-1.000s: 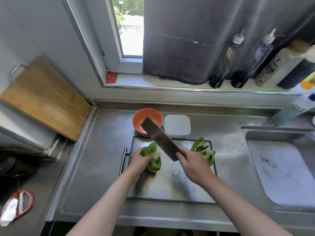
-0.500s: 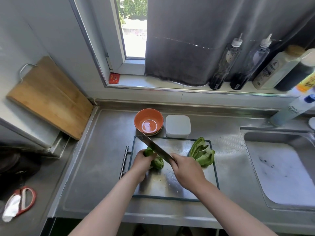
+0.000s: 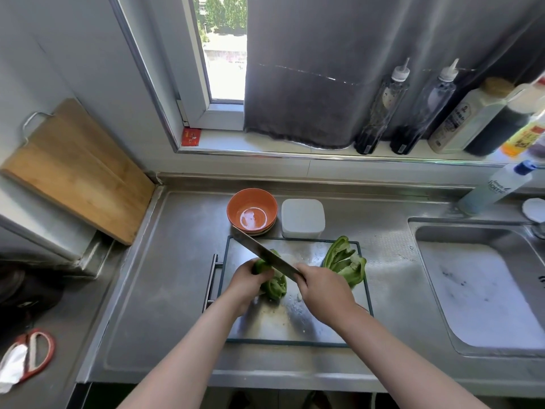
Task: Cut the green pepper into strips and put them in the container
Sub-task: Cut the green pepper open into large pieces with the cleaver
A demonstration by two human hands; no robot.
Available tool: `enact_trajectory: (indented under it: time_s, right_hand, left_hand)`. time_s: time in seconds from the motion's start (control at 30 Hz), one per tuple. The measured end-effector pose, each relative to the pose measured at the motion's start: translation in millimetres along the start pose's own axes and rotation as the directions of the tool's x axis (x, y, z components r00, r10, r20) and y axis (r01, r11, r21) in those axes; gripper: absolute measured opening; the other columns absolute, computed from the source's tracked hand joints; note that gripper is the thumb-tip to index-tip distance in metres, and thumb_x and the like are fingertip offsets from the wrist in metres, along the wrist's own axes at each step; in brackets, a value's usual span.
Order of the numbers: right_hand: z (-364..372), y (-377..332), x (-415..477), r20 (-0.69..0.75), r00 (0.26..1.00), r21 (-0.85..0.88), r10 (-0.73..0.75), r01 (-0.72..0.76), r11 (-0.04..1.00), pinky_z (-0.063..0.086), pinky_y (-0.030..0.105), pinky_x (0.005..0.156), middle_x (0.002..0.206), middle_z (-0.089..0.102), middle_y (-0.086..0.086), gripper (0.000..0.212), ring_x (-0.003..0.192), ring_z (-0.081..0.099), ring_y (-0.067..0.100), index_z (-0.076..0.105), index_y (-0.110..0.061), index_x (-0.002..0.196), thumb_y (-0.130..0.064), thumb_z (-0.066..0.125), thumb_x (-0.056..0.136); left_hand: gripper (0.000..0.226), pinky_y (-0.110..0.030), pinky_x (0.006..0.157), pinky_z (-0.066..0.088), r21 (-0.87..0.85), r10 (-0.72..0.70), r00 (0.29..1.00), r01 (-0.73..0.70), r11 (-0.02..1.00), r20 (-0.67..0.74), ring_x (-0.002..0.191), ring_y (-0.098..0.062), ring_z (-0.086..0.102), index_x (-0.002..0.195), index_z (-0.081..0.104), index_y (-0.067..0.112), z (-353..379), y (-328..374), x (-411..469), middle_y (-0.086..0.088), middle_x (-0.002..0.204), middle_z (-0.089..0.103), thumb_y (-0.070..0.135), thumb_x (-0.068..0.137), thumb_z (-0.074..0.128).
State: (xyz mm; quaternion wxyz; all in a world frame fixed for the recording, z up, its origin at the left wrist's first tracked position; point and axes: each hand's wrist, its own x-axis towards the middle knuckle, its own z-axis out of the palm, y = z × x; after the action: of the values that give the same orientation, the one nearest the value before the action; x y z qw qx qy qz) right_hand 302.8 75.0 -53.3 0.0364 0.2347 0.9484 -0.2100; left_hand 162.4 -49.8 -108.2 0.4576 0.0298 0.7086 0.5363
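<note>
On the steel cutting board lies a green pepper piece. My left hand grips it from the left, fingers curled over its top. My right hand grips the handle of a cleaver, whose blade runs up and left across the pepper piece. A second pepper piece, opened out, lies at the board's far right corner. Behind the board stand a white square container and an orange bowl.
A sink lies to the right. Bottles line the windowsill, and a dish-soap bottle stands beside the sink. A wooden board leans against the left wall. Red-handled scissors lie at the lower left.
The cleaver has come down from a raised position onto the pepper piece under my left hand. My left hand has closed tighter over that piece.
</note>
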Motion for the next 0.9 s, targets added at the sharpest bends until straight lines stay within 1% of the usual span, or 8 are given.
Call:
enact_trajectory:
  time_s: [0.1,0.2,0.33,0.43,0.53,0.67,0.8,0.9]
  right_hand:
    - [13,-4,-8,-0.024,0.999,0.035,0.023,-0.022,0.999,0.042,0.037,0.058,0.087,0.067,-0.003,0.026,0.076,0.062,0.023,0.059,-0.033,0.119,-0.036,0.037,0.106]
    - [21,-7,-12,-0.011,0.998,0.075,0.064,-0.063,0.995,0.043,0.038,0.061,0.088,0.068,-0.001,0.026,0.078,0.062,0.025,0.06,-0.03,0.118,-0.034,0.038,0.106]
    - [12,-8,-4,0.094,0.99,0.143,0.107,-0.12,0.982,0.045,0.038,0.06,0.077,0.063,0.001,0.021,0.074,0.061,0.027,0.062,-0.025,0.105,-0.031,0.042,0.104]
    - [3,-2,5,0.14,0.985,0.124,0.1,-0.118,0.985,0.047,0.039,0.06,0.077,0.063,0.0,0.021,0.071,0.06,0.027,0.06,-0.024,0.097,-0.031,0.042,0.104]
    - [5,-2,8,0.09,0.993,0.049,0.078,-0.083,0.995,0.045,0.038,0.059,0.083,0.066,0.002,0.022,0.074,0.059,0.028,0.059,-0.025,0.101,-0.033,0.039,0.105]
    - [11,-7,7,0.059,0.995,0.113,0.075,-0.082,0.99,0.046,0.038,0.06,0.085,0.068,0.001,0.023,0.078,0.06,0.026,0.062,-0.027,0.109,-0.033,0.041,0.105]
    - [5,-2,5,0.053,0.984,0.279,0.172,-0.18,0.943,0.048,0.036,0.062,0.076,0.066,-0.006,0.023,0.071,0.06,0.017,0.065,-0.027,0.095,-0.036,0.045,0.103]
    - [-2,5,4,0.029,0.976,0.328,0.216,-0.213,0.921,0.044,0.034,0.061,0.071,0.061,-0.007,0.032,0.069,0.057,0.015,0.054,-0.03,0.077,-0.036,0.04,0.106]
  left_hand:
    - [0.015,-0.032,0.068,0.059,-0.059,0.017,1.0,-0.017,0.998,0.001,0.082,-0.023,0.073,0.11,0.064,0.008,5,1,-4,-0.014,0.097,0.074,0.003,0.096,0.059]
    - [0.014,-0.034,0.065,0.061,-0.107,-0.001,1.0,0.003,0.994,0.021,0.071,-0.021,0.074,0.109,0.062,0.004,8,-4,-6,-0.013,0.085,0.074,0.0,0.099,0.054]
    - [0.016,-0.057,0.091,0.052,-0.123,-0.046,0.999,0.049,0.991,0.023,0.091,-0.032,0.073,0.113,0.062,0.008,4,-10,-2,-0.017,0.1,0.074,0.004,0.098,0.056]
    - [0.015,-0.047,0.091,0.057,-0.049,-0.04,0.999,0.04,0.998,0.002,0.1,-0.028,0.07,0.111,0.061,0.015,4,-10,1,-0.014,0.109,0.071,0.008,0.098,0.057]
    - [0.022,-0.038,0.087,0.059,0.061,0.007,0.999,-0.01,0.998,0.039,0.102,-0.023,0.069,0.118,0.061,0.014,8,-10,3,-0.009,0.112,0.07,0.011,0.096,0.06]
    - [0.029,-0.042,0.087,0.059,0.067,-0.014,0.999,0.011,0.998,0.031,0.102,-0.025,0.069,0.122,0.061,0.01,10,-10,4,-0.011,0.112,0.07,0.007,0.093,0.062]
    - [0.047,-0.044,0.091,0.057,0.094,-0.053,0.998,0.051,0.994,0.014,0.108,-0.026,0.065,0.135,0.051,0.013,1,-9,10,-0.011,0.126,0.063,0.012,0.091,0.068]
    - [0.065,-0.035,0.082,0.058,0.084,-0.034,0.997,0.039,0.996,-0.07,0.105,-0.024,0.064,0.147,0.038,0.019,-12,0,10,-0.012,0.135,0.056,0.01,0.09,0.07]
